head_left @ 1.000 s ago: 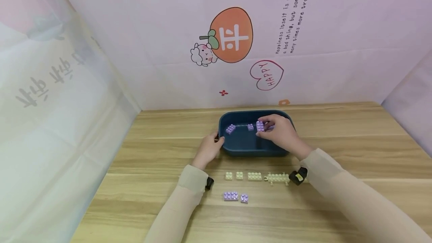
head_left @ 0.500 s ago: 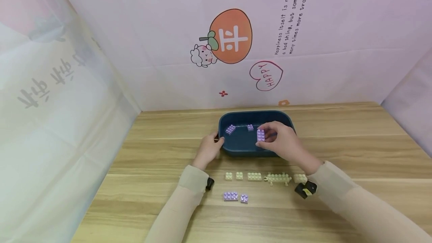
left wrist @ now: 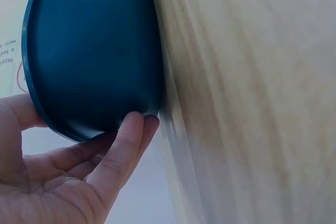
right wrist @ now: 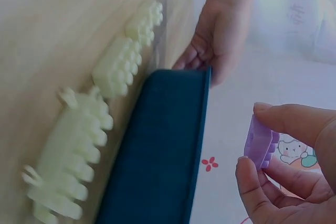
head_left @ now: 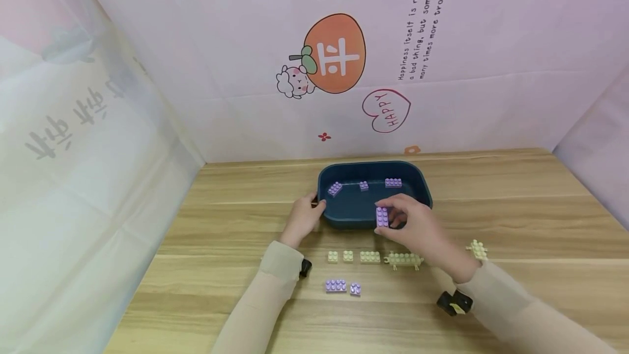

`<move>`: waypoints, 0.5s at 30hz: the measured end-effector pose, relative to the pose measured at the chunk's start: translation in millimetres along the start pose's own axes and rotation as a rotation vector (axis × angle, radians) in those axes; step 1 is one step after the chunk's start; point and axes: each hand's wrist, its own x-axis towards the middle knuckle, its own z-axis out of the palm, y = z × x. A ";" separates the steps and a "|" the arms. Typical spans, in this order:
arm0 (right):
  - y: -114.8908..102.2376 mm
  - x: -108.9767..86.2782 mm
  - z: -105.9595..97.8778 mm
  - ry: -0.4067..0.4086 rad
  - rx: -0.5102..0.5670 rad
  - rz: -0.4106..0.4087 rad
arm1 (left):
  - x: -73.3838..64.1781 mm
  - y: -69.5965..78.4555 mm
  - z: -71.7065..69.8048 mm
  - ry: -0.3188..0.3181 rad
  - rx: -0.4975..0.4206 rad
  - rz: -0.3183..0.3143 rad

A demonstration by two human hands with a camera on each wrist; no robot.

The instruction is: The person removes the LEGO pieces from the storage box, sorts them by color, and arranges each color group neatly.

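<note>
In the head view my right hand (head_left: 417,225) pinches a purple building brick (head_left: 381,217) upright between thumb and fingertips, over the tray's front edge. The right wrist view shows this brick side-on, the thumb at one end and a finger at the other. My left hand (head_left: 301,218) holds the left end of the dark blue tray (head_left: 354,207), thumb at the rim and fingers against the outer wall (left wrist: 94,66). Inside the tray lie a slanted purple brick (head_left: 335,189), a small purple brick (head_left: 363,186) and a long purple brick (head_left: 393,183).
Before the tray runs a row of pale yellow bricks (head_left: 370,257), including a long piece with side prongs (head_left: 404,259). Another pronged yellow piece (head_left: 478,250) lies beside the right wrist. Nearer are two purple bricks (head_left: 336,286). A printed cloth (head_left: 245,97) hangs behind the table.
My right hand has drawn the purple brick toward me, from inside the tray to its front edge. The long purple brick and the right-hand yellow piece now show. My left hand stays put.
</note>
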 end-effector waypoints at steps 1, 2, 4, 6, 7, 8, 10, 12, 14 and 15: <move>0.2 -2.2 1.4 -0.004 0.004 0.002 | -0.1 -0.1 0.1 0.001 -0.001 0.003; 0.6 -4.4 3.0 -0.008 0.011 0.004 | 0.0 -0.3 0.1 0.001 -0.004 0.004; 1.5 -8.9 6.2 -0.013 0.018 -0.005 | 0.1 -0.6 0.2 0.003 -0.009 0.007; 2.5 -13.5 9.9 -0.018 0.015 -0.003 | 0.3 -1.0 0.3 0.003 -0.016 0.008; 2.8 -15.6 11.5 -0.018 0.015 -0.007 | 0.5 -0.8 0.3 0.003 -0.018 0.007; 3.2 -17.5 13.3 -0.016 0.010 -0.013 | 0.9 -0.9 0.4 0.004 -0.020 0.006; 3.6 -21.2 17.1 -0.015 0.002 -0.013 | 1.2 -1.2 0.6 0.006 -0.020 0.008; 4.2 -24.3 21.2 -0.015 0.003 -0.008 | 1.4 -1.4 0.6 0.005 -0.023 0.007; 4.5 -27.3 25.2 -0.021 0.007 0.005 | 1.5 -1.6 0.6 0.006 -0.022 0.006; 4.6 -28.8 27.1 -0.026 0.011 0.012 | 1.5 -1.6 0.6 0.005 -0.021 0.006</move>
